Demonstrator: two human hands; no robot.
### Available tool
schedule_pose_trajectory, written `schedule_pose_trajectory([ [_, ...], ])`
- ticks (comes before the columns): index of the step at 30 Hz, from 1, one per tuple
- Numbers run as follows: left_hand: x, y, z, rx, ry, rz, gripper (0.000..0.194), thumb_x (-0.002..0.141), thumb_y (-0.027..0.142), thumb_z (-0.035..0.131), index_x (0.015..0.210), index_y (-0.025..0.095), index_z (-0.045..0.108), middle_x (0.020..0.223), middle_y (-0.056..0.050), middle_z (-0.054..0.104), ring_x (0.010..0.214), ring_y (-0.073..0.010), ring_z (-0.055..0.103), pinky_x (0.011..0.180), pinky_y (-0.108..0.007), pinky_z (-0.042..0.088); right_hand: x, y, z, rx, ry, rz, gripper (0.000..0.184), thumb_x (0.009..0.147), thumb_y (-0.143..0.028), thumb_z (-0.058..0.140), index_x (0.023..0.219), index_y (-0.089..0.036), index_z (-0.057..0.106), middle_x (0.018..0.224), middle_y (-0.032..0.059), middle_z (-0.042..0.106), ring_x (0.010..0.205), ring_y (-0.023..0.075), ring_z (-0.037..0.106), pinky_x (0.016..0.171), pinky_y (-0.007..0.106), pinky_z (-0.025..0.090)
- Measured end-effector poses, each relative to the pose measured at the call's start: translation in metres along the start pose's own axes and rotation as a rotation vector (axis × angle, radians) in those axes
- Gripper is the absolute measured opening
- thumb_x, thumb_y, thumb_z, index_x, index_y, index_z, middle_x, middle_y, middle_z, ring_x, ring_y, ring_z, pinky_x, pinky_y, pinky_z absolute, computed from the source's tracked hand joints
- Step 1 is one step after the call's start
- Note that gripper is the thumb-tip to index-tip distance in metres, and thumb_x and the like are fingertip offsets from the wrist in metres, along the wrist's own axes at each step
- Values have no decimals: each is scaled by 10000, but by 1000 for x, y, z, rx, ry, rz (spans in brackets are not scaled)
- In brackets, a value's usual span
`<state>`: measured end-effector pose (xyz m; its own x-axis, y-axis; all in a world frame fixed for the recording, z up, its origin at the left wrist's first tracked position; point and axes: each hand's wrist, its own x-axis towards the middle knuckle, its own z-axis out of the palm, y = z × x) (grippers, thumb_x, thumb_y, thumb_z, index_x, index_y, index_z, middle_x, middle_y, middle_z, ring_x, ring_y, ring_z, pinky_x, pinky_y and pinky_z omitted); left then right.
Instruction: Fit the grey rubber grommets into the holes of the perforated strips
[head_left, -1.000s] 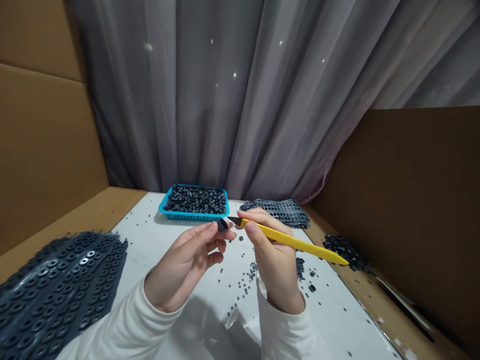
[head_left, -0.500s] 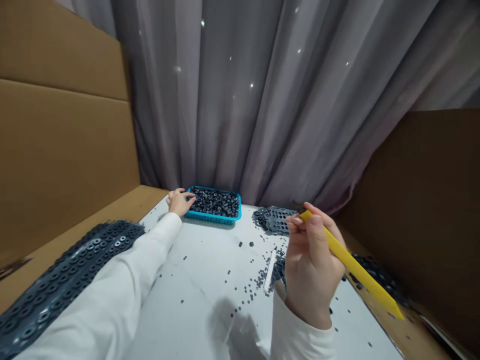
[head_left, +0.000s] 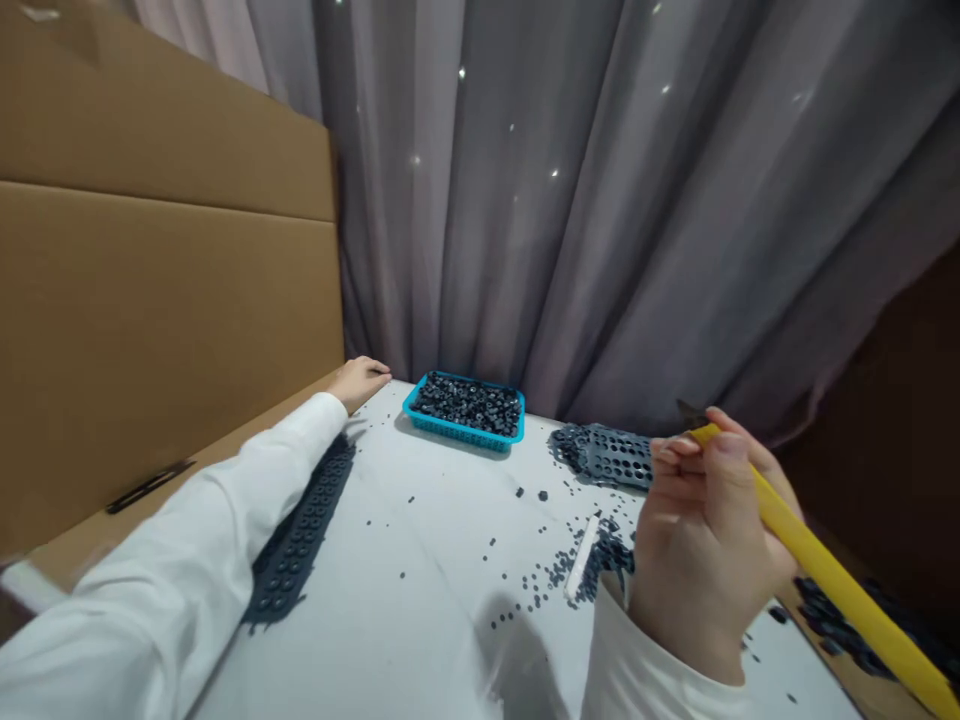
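Observation:
My left hand (head_left: 361, 380) is stretched far out to the table's back left corner, left of a blue basket (head_left: 457, 432) full of small dark rings. Its fingers lie loosely flat and hold nothing. Just below my left sleeve a dark rubber sheet of moulded rings (head_left: 300, 540) lies on the white table. My right hand (head_left: 701, 545) hovers at the near right, closed on a yellow-handled knife (head_left: 832, 590) whose dark blade tip points up and left.
A perforated dark sheet (head_left: 615, 455) lies right of the basket. A white stick (head_left: 581, 555) and several loose dark bits (head_left: 536, 580) are scattered mid-table. More dark pieces (head_left: 840, 620) are heaped at the right edge. Cardboard walls (head_left: 150, 320) and a grey curtain (head_left: 570, 200) enclose the table.
My left hand left the small dark piece at the basket, then moved on left to the table corner. My right hand with the knife drew back to the right; the view swung left.

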<state>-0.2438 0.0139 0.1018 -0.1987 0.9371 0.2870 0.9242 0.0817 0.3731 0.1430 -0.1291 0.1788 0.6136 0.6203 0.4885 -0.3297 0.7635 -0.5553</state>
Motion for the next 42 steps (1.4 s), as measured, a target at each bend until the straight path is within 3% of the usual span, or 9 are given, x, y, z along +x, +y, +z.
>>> schedule_pose_trajectory([
  [4,-60,-47,-26,212,-275,-45,307,561,496,653,658,209,701,710,-41,675,737,-226,616,715,-295,461,0,20,6,-4,-32,108,113,751,-254,659,834,-178,672,775,-9,610,625,60,555,639,208,502],
  [9,-118,-66,-2,415,-216,-85,488,605,437,666,1016,174,645,1166,-164,561,1120,-349,459,860,-422,402,-12,56,13,-79,-77,257,222,683,-306,715,842,-155,681,724,-10,629,619,50,575,607,164,489],
  [13,-119,-64,6,456,-208,-77,257,673,310,635,886,170,667,1112,-157,579,1104,-332,471,859,-416,391,-22,75,11,-104,-136,363,289,664,-354,716,864,-150,674,748,-2,643,639,62,587,626,182,496],
  [19,-99,-56,-31,332,-264,-40,197,731,388,570,721,208,651,800,-29,667,767,-181,604,674,-253,421,-29,83,10,-117,-236,402,412,717,-442,642,1004,-147,609,770,32,672,669,111,625,684,262,504],
  [27,-134,65,-87,60,123,312,288,766,439,528,689,169,593,698,-16,612,691,-170,536,658,-273,387,-113,85,26,-282,-838,764,426,645,-472,648,785,-223,331,818,17,620,740,152,594,612,248,437],
  [29,-152,103,-92,113,244,372,238,778,396,535,696,175,572,724,-19,592,743,-189,525,699,-301,379,-135,80,27,-398,-954,711,509,542,-352,732,781,-230,299,779,-21,550,639,122,514,551,222,383],
  [34,-184,166,-93,187,485,447,165,864,315,465,800,186,547,863,-55,562,886,-240,495,742,-367,356,-141,47,6,-655,-814,389,339,665,-230,605,784,-231,288,638,-76,345,564,103,337,536,221,292],
  [38,-178,188,-58,245,449,536,153,890,271,417,878,182,540,923,-84,553,917,-267,472,727,-395,351,-131,34,-28,-613,-784,513,322,711,-269,588,799,-237,279,604,-91,281,528,94,305,504,208,285],
  [42,-159,187,29,238,119,597,191,889,152,368,930,140,555,973,-127,567,959,-282,476,745,-415,353,-132,51,-69,-637,-765,797,379,661,-295,624,761,-237,263,560,-111,304,469,83,339,449,196,292],
])
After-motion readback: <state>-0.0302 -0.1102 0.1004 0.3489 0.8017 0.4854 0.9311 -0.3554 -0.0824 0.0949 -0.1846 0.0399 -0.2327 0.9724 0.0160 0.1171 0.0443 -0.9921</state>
